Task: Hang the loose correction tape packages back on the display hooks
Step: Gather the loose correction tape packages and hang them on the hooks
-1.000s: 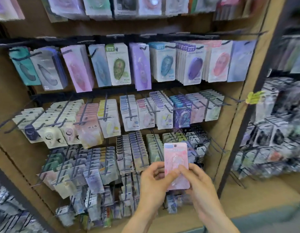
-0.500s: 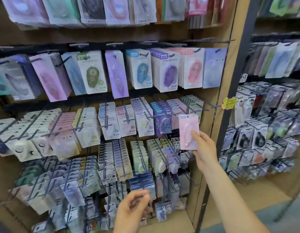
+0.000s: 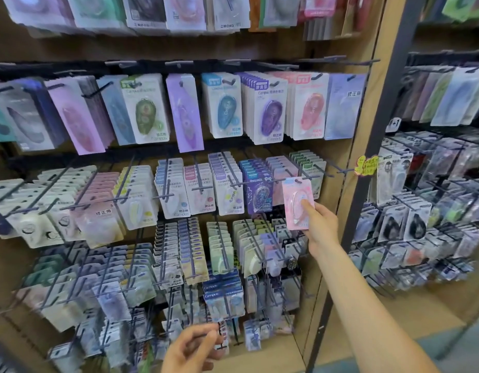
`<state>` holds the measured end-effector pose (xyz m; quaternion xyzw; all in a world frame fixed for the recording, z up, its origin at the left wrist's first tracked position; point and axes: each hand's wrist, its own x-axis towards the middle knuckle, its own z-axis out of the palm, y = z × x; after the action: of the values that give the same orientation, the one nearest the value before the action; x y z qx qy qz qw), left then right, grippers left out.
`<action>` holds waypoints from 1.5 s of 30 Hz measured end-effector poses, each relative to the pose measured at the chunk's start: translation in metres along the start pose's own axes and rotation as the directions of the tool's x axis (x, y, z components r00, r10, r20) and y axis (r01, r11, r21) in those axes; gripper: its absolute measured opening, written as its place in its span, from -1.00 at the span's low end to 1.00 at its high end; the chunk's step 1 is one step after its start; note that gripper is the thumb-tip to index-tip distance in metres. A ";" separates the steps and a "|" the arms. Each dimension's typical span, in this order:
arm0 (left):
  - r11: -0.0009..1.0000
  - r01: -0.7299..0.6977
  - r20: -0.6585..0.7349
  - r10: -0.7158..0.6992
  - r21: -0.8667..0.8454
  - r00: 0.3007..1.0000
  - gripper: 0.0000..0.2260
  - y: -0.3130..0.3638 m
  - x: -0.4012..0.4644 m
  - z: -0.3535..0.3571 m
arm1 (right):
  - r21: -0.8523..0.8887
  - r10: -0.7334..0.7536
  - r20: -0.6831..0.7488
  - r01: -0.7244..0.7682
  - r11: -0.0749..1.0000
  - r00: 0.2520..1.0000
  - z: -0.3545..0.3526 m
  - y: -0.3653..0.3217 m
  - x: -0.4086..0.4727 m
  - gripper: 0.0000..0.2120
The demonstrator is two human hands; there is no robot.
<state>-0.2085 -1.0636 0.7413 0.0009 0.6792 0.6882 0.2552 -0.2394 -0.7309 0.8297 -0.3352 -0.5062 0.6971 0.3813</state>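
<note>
A brown display board (image 3: 327, 157) fills most of the frame, crossed by dark rails and rows of hooks (image 3: 317, 176) crowded with hanging correction tape packages (image 3: 224, 103) — larger cards in purple, green, blue and pink across the upper middle, smaller packs packed tight in the rows below. A dark upright post (image 3: 378, 146) runs down the right of the frame, and past it a second rack (image 3: 434, 211) of blurred packets takes the right edge, with a small yellow tag (image 3: 366, 165) sticking out near the post. From the lower right a bare forearm reaches up to the right hand (image 3: 317, 224), right of centre, which grasps the pink package (image 3: 297, 201) by its lower right part, thumb pressed on the front. The package is upright at the right end of the middle row, its top at the tip of a hook; whether the hook passes through its hole cannot be told. At the bottom centre the left hand (image 3: 191, 348) hangs in front of the lowest packets, fingers loosely curled — whether it holds anything cannot be told.
</note>
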 end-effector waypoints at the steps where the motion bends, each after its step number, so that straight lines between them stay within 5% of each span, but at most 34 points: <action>1: 1.000 0.000 0.002 0.000 0.004 1.000 -0.90 -0.002 0.001 -0.001 | -0.003 0.018 -0.017 -0.018 1.000 1.000 0.005 -0.002 0.005 -0.68; 3: 1.000 -0.006 0.001 0.006 0.011 1.000 -0.88 -0.005 0.003 -0.003 | -0.012 0.066 -0.031 -0.066 0.998 0.997 0.016 -0.012 0.013 -0.51; 7: 1.000 -0.018 -0.016 0.018 0.014 1.000 -0.89 -0.011 0.005 -0.008 | -0.020 0.130 -0.066 -0.132 0.991 0.989 0.027 -0.020 0.026 -0.68; 11: 0.999 -0.029 -0.065 0.028 -0.015 0.997 -0.93 -0.019 0.002 -0.018 | -0.260 0.031 -0.162 -0.073 0.963 0.986 0.013 0.011 0.005 -0.43; 16: 0.990 -0.071 -0.151 0.089 0.120 0.985 -0.93 -0.056 -0.010 -0.065 | -0.550 0.018 0.141 0.063 0.833 0.990 -0.023 0.100 -0.095 -0.59; 20: 0.969 0.009 -0.253 0.055 0.246 0.966 -0.96 -0.106 -0.027 -0.127 | -0.722 0.255 0.413 0.144 0.676 0.874 -0.061 0.197 -0.175 -0.69; 24: 0.897 0.223 -0.405 -0.055 0.382 0.913 -0.90 -0.164 -0.071 -0.193 | -0.871 0.571 0.435 0.164 0.464 0.696 -0.084 0.288 -0.235 -0.68; 27: 0.820 0.433 -0.521 -0.200 0.375 0.830 -0.79 -0.209 -0.129 -0.243 | -0.867 0.671 0.494 0.254 0.429 0.553 -0.051 0.327 -0.284 -0.73; 31: 0.757 0.626 -0.683 -0.357 0.187 0.637 -0.79 -0.273 -0.221 -0.295 | -0.789 0.699 0.601 0.431 0.438 0.388 0.029 0.347 -0.356 -0.76; 36: 0.711 0.681 -0.756 -0.540 -0.175 0.370 -0.89 -0.362 -0.328 -0.355 | -0.698 0.710 0.658 0.556 0.451 0.251 0.122 0.368 -0.447 -0.66; 42: 0.595 0.771 -0.680 -0.663 -0.226 0.313 -0.57 -0.426 -0.380 -0.464 | -0.716 0.772 0.574 0.624 0.312 0.272 0.167 0.417 -0.530 -0.66; 45: 0.613 0.746 -0.637 -0.690 -0.262 0.343 -0.74 -0.422 -0.353 -0.541 | -0.765 0.792 0.503 0.605 0.222 0.346 0.173 0.436 -0.550 -0.67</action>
<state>0.0582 -1.7159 0.4271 -0.5413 0.6766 0.4263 0.2599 -0.2045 -1.3738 0.5007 -0.0665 -0.8904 0.2862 -0.3477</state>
